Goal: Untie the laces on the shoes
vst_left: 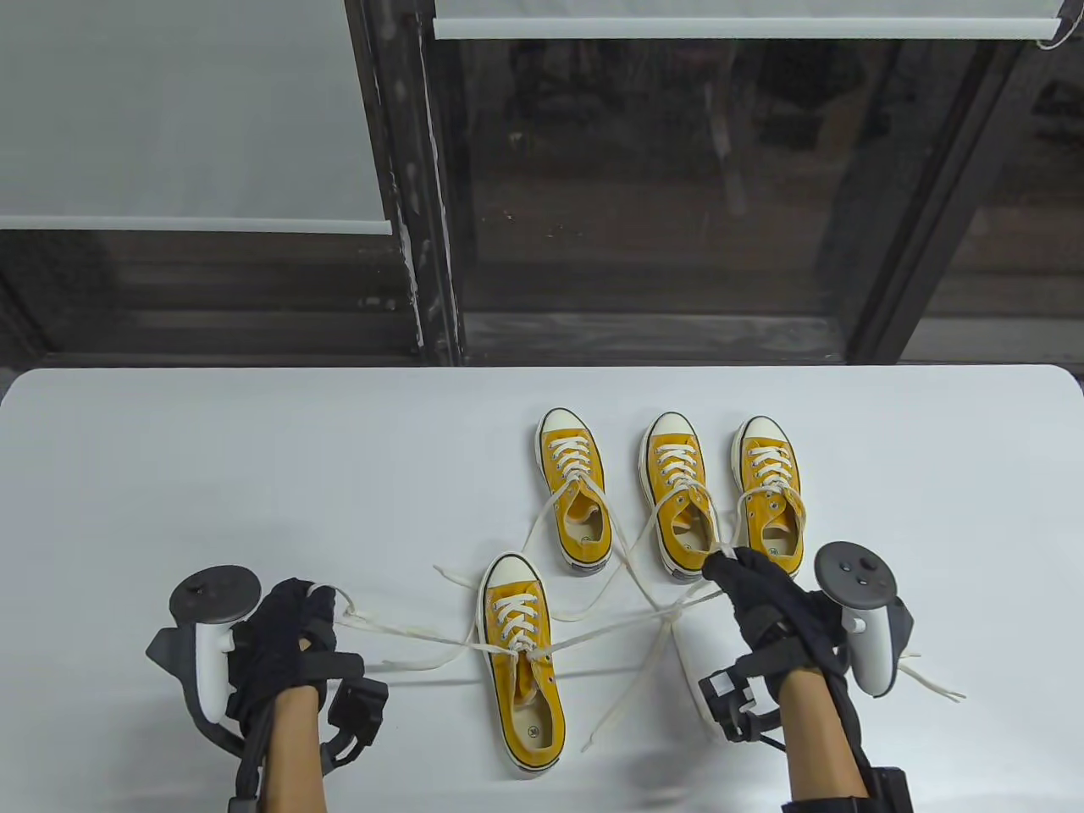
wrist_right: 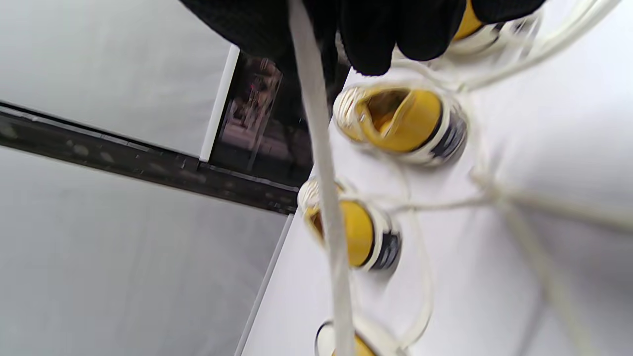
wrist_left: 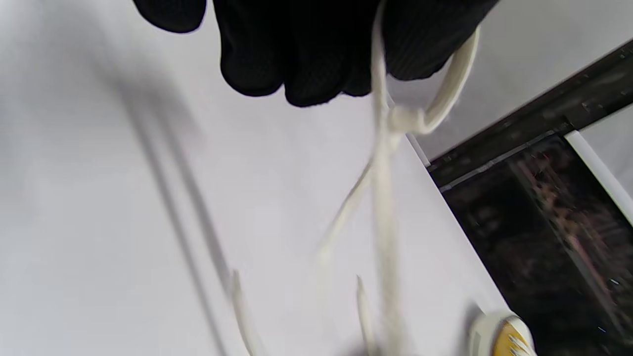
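Each hand's grip, left hand and right hand, pinches soft, limp lace beside the near shoe; grasp nearer the knot.

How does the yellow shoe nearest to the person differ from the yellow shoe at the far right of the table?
The nearest shoe lies alone, close to the table's front edge; the far right shoe stands in the back row beside two others. The nearest shoe lies between the left hand and the right hand; the far right shoe sits just beyond the right hand. Both are yellow low-top sneakers with white toe caps and cream laces, toes pointing away.
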A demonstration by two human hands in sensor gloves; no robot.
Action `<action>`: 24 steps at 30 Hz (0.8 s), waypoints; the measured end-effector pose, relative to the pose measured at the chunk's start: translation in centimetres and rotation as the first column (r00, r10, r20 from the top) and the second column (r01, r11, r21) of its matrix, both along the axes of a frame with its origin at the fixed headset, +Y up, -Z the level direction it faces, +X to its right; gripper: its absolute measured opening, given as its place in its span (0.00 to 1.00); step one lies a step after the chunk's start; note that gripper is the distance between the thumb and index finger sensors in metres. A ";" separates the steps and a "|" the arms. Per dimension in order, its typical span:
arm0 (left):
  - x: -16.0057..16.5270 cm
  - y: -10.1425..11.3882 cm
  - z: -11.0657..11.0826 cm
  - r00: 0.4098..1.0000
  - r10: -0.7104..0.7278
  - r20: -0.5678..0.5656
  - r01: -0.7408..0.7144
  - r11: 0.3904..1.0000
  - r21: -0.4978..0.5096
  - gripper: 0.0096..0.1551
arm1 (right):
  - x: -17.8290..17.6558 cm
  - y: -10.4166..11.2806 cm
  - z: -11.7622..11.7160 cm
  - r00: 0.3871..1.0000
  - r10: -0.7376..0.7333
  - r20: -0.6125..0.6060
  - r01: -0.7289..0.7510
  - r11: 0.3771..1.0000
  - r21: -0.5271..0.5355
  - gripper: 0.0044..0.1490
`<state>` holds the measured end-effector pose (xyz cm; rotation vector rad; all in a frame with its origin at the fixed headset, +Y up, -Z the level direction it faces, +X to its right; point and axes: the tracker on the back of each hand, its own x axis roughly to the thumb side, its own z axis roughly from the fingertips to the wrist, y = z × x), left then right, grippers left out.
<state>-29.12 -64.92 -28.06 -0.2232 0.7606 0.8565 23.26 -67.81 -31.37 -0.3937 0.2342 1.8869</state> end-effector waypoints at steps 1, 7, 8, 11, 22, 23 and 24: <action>-0.3 0.1 0.2 0.999 -0.035 -0.025 0.035 0.999 -0.017 0.25 | 0.9 -0.1 0.4 1.000 -0.006 0.027 0.006 1.000 -0.013 0.24; -0.7 0.8 0.7 0.986 -0.143 -0.086 0.137 0.988 -0.070 0.38 | 4.2 -0.8 2.1 0.982 0.154 0.107 -0.141 0.982 -0.123 0.32; -0.5 1.1 0.8 0.984 -0.157 -0.089 0.153 0.987 -0.058 0.39 | 4.7 -0.8 2.3 0.972 0.196 0.126 -0.182 0.976 -0.117 0.34; 0.2 2.4 0.7 0.967 -0.243 -0.070 0.240 0.969 -0.056 0.37 | 5.5 -0.5 2.8 0.955 0.264 0.132 -0.252 0.963 -0.100 0.37; 10.5 -0.4 -0.4 0.838 -0.123 0.532 0.138 0.990 0.011 0.46 | 1.9 1.6 4.9 0.675 0.734 -0.078 -0.710 0.674 0.204 0.38; 11.9 -1.8 -0.7 0.801 -0.048 0.597 0.105 0.993 -0.060 0.49 | 1.5 1.7 5.1 0.630 0.772 -0.084 -0.739 0.630 0.238 0.38; 13.1 -2.9 -0.9 0.762 0.008 0.647 0.089 0.989 -0.117 0.51 | 1.1 1.7 5.2 0.602 0.794 -0.082 -0.755 0.600 0.263 0.38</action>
